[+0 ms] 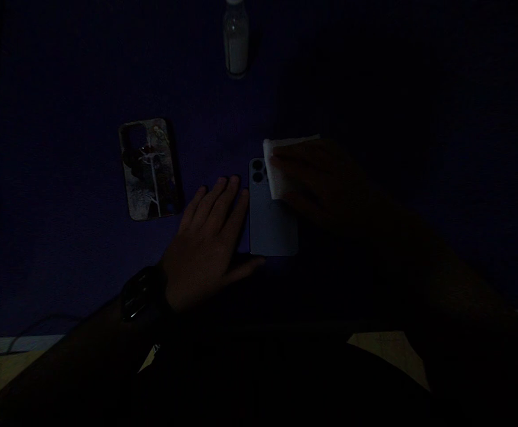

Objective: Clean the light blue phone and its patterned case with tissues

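Note:
A smartphone (272, 228) lies back up on the dark blue surface, its camera lenses at the upper left corner. My left hand (208, 237) rests flat beside it, fingers stretched out, with the index finger and thumb along the phone's left and lower edges. Over the phone's upper right part, my right hand (312, 178) presses a folded white cloth or tissue (277, 178) against its back. Deep shadow hides much of the right hand, and the cloth covers part of the camera area.
A patterned phone case (150, 172) lies to the left of my left hand. Farther back stands a small clear bottle (236, 44) with whitish contents. A thin cable (37, 323) runs along the lower left edge of the dark blue surface (72, 255). The scene is very dark.

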The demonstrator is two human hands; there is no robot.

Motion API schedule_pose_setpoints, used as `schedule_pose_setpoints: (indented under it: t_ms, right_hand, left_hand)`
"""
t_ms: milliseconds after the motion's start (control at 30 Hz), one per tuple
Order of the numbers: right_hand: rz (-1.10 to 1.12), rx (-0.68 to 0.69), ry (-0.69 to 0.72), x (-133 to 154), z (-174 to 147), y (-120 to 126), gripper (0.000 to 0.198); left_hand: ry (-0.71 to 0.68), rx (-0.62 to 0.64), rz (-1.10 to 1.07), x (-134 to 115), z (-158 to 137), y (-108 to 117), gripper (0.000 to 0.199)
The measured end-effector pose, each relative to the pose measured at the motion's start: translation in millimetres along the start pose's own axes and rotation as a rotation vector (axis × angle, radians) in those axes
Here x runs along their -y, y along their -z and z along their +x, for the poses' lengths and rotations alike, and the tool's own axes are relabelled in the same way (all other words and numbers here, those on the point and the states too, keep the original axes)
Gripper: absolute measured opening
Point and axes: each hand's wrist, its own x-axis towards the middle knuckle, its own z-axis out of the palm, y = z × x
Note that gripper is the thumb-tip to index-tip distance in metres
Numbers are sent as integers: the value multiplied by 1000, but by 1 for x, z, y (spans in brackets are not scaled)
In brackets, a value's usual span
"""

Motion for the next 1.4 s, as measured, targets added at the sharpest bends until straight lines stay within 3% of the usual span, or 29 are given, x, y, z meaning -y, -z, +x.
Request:
schedule_pose_setpoints:
  t_ms: [133,267,500,767,967,1200,1400]
  right_hand:
    - [46,53,44,7,0,-2,49]
    - [71,40,148,6,-3,1,35]
    - [33,34,72,6,0,0,46]
    - [33,-55,74,4,3,-1,33]
    - [145,-6,237,9,7,-5,34]
    - [90,-25,-1,5,3,-2,36]
    - [91,-27,92,6,2,0,37]
  left_hand:
    - [5,-1,2,0,0,0,91]
    - [11,-12,9,0,0,-2,92]
    - [10,-14,44,-1,1,-2,90]
    - [11,-50,86,-3,2,-5,89]
    - [0,-75,118,-3,3,-7,91]
    - [-5,-97,135,-3,2,-9,90]
    - [-27,-122,172,-2,1,-9,87]
